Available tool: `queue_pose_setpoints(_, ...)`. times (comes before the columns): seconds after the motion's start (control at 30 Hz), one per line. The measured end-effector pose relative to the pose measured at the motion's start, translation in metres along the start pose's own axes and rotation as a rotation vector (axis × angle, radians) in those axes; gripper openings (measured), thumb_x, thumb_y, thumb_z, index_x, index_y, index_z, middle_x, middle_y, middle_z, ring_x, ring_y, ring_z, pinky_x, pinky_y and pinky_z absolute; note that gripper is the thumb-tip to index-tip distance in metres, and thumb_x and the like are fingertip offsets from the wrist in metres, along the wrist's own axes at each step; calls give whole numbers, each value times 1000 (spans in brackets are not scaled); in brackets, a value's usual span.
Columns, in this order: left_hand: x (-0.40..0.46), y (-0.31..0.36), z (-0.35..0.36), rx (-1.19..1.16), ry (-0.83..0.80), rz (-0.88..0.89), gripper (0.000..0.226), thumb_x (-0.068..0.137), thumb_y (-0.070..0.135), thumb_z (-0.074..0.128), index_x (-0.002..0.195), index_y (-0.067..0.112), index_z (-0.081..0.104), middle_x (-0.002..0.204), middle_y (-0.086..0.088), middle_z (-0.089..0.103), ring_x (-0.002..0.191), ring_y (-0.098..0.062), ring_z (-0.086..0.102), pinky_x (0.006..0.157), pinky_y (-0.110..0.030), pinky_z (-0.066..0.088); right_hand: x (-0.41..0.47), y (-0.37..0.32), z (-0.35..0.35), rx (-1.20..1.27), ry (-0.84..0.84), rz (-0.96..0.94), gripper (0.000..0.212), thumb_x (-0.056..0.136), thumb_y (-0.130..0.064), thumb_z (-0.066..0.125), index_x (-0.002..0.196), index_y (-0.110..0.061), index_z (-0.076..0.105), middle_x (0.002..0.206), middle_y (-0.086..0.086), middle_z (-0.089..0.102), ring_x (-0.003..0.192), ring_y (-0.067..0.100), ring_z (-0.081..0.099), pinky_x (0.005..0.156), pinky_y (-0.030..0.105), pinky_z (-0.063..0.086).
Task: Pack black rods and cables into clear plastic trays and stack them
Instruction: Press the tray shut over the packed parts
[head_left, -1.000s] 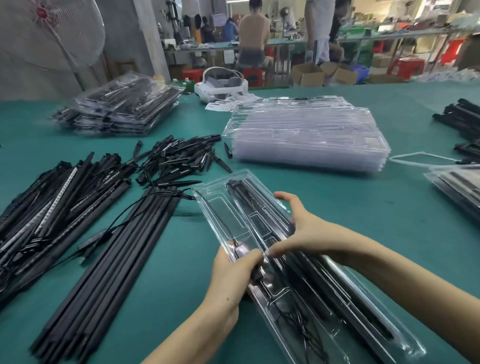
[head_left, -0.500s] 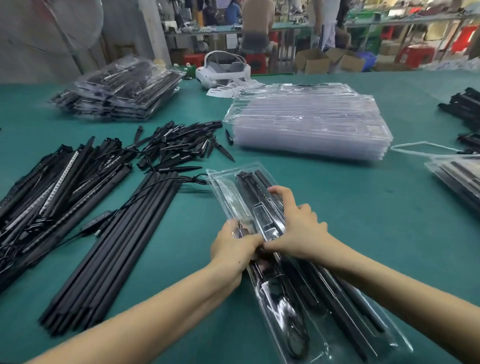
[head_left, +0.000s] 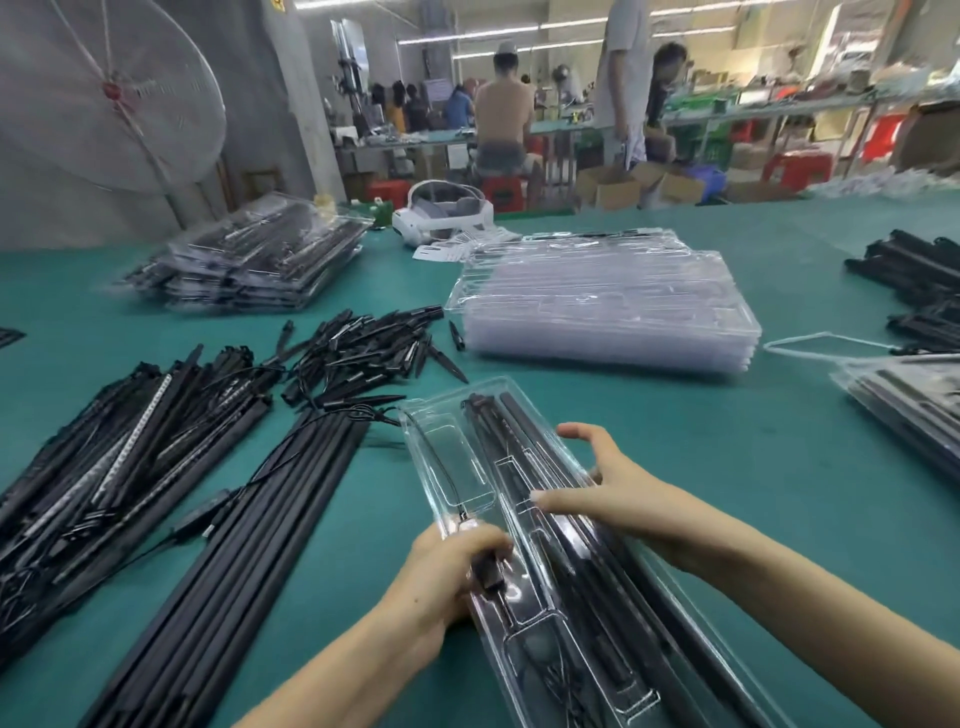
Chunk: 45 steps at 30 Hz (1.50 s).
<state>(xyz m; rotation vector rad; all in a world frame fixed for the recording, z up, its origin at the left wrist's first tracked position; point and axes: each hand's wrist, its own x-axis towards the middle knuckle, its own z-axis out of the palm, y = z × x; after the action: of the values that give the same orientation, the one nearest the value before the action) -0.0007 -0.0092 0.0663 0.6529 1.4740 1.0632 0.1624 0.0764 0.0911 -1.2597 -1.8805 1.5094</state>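
Green bench (head_left: 675, 467) carrying a clear tray (head_left: 452, 457) of black rods (head_left: 524, 431), left hand (head_left: 447, 577) gripping its edge, grip curled tight, right hand (head_left: 623, 499) resting spread on top

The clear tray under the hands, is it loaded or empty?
Loaded. Black rods lie along the tray, and a thin cable runs through its left pocket.

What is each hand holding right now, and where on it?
The left hand grips the clear plastic tray at its left edge, near mid-length, thumb on a black cable part. The right hand holds nothing; its open fingers rest across the tray's top.
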Motion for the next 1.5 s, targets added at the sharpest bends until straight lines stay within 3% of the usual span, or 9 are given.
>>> queue_pose_setpoints(0.13,0,-1,1,38,14,25,27,75,8,57,50,17,64,67,-10,64,63,-23,59,44,-19,41,3,-4,-1,18,7,24,73,82,-28,72,139,-33,26,101,-4,44,100,13,48,86,27,34)
queue_pose_setpoints(0.27,-3,2,1,-37,2,33,10,77,-1,62,71,5,66,62,-8,64,49,-15,58,41,-15,41,8,2,1,0,12,39,69,83,-28,70,137,-33,28,109,0,44,103,15,48,91,29,32)
queue_pose_setpoints(0.5,-1,1,-1,-128,-30,27,7,82,6,67,88,5,65,68,-4,70,52,-10,63,51,-19,50,13,13,1,-73,58,6,56,83,-27,69,130,-32,39,96,-8,45,75,2,50,62,17,38)
queue_pose_setpoints(0.63,0,-3,-1,-101,-28,38,8,83,5,65,89,6,60,72,-10,70,57,-15,64,55,-21,51,14,14,2,-145,86,-35,50,83,-29,69,122,-40,39,117,5,50,83,12,56,72,22,43)
queue_pose_setpoints(0.77,-1,-3,-2,-130,-53,50,20,80,6,70,98,8,60,75,-5,70,59,-15,66,53,-22,50,17,18,0,-173,130,-8,56,83,-37,67,132,-35,39,107,-4,53,88,12,58,82,28,47)
queue_pose_setpoints(0.87,-4,-1,-1,-125,-97,46,15,84,5,66,96,9,59,74,-4,69,58,-14,64,53,-22,51,19,22,-4,-165,151,16,65,82,-38,69,138,-31,36,126,8,51,105,16,55,93,31,43)
queue_pose_setpoints(1.07,-9,3,-7,-9,-256,72,14,97,14,51,105,6,59,81,-8,73,76,-24,71,60,-29,56,24,28,-9,-154,157,29,62,80,-33,73,135,-21,45,113,2,56,95,14,57,83,29,44)
queue_pose_setpoints(1.4,-9,2,2,18,-139,131,9,93,3,53,85,3,56,64,-9,66,50,-16,64,43,-23,49,28,32,-4,-229,186,27,59,81,-34,71,134,-19,48,117,1,55,108,18,56,95,34,45)
queue_pose_setpoints(1.5,-10,0,2,-15,-167,105,4,93,10,56,92,6,57,74,-12,69,62,-22,68,49,-26,52,28,30,-5,-241,187,26,59,82,-34,71,134,-19,49,116,1,58,104,17,57,91,31,46)
